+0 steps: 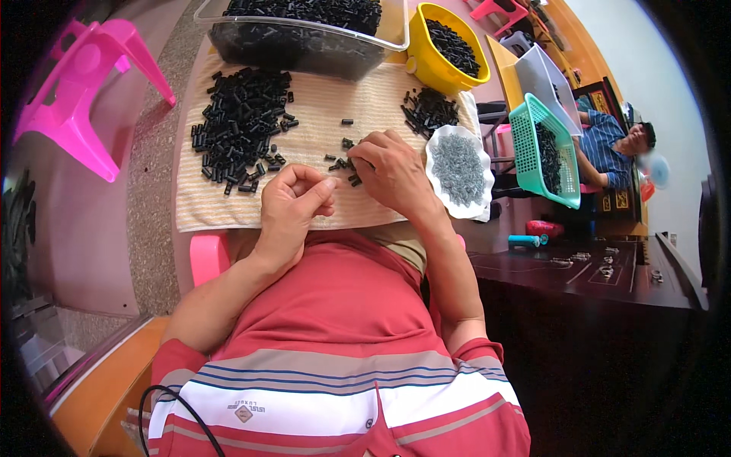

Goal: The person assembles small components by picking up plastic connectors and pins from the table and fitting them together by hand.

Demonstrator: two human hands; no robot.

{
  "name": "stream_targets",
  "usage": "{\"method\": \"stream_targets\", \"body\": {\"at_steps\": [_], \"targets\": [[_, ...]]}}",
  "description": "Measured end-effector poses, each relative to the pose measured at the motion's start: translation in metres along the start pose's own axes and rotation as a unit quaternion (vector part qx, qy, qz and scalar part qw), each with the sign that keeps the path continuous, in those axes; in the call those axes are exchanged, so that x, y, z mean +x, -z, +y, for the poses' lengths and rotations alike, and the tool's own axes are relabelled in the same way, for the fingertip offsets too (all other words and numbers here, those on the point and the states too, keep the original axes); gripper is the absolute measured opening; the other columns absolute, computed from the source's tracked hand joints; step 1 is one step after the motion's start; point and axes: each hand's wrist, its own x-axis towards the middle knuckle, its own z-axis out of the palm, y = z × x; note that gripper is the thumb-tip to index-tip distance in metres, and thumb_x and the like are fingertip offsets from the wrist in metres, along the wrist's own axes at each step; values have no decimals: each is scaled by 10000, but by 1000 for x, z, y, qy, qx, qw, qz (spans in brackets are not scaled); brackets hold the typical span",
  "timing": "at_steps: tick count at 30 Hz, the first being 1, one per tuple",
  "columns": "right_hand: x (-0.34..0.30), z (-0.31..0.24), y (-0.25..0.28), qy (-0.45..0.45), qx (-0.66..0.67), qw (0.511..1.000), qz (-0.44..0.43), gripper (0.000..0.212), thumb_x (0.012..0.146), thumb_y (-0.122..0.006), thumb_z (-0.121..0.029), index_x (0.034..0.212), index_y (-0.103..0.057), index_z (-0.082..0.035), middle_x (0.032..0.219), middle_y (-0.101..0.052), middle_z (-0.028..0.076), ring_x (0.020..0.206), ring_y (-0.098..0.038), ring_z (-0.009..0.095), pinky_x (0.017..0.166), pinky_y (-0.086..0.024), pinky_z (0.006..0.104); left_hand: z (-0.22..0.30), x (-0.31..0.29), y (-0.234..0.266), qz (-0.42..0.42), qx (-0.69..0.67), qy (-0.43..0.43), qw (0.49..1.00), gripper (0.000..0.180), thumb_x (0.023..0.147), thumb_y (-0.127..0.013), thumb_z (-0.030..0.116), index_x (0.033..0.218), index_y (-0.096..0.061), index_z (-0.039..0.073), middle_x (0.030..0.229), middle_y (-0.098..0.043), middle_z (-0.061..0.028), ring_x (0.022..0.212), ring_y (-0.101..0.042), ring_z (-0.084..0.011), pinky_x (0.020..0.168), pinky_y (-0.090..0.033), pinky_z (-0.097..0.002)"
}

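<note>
My left hand (295, 204) is near the front edge of a towel-covered table (320, 95), its fingers curled and the thumb pressed to the forefinger. Anything in that pinch is too small or hidden to make out. To its right, my right hand (392, 174) bends down over a few short black tubes (355, 180) on the towel. Its fingertips are bunched among them, and what they grip is hidden. A large heap of black tubes (240, 126) lies left of my hands. On the right are a smaller pile of thin black pieces (430, 113) and a white scalloped dish (432, 179) of small clear pieces (459, 169).
Along the far side stand a clear bin (304, 57) and a yellow tub (419, 57), both with black parts. Beyond the right edge, a co-worker (609, 145) sits by a green basket (560, 194). A pink stool (91, 72) is at left, a dark table (548, 266) at right.
</note>
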Motion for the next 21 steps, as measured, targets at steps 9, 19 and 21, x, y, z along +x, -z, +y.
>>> {"method": "stream_targets", "body": {"at_steps": [9, 19, 21], "targets": [[-2, 2, 4, -13, -14, 1000, -9, 72, 832, -666, -61, 888, -710, -55, 852, -670, 83, 845, -618, 296, 763, -507, 381, -2, 1, 2, 7, 5, 4, 1000, 119, 908, -700, 77, 958, -593, 56, 918, -705, -62, 676, -607, -68, 631, -515, -205], [10, -13, 6, 3, -35, 997, -62, 151, 816, -697, -145, 942, -725, -64, 943, -672, 64, 938, -608, 271, 811, -510, 378, 0, 0, 2, 8, -13, -3, 1000, 127, 904, -710, 83, 960, -596, 72, 879, -690, -26, 671, -608, -67, 632, -511, -205], [13, -13, 5, 4, -34, 996, -87, 199, 818, -700, -164, 990, -723, -66, 994, -664, 69, 980, -596, 274, 837, -505, 383, 1, 0, 2, 8, -22, -6, 1000, 129, 903, -710, 82, 960, -595, 74, 881, -691, -27, 673, -608, -67, 634, -510, -203]]}}
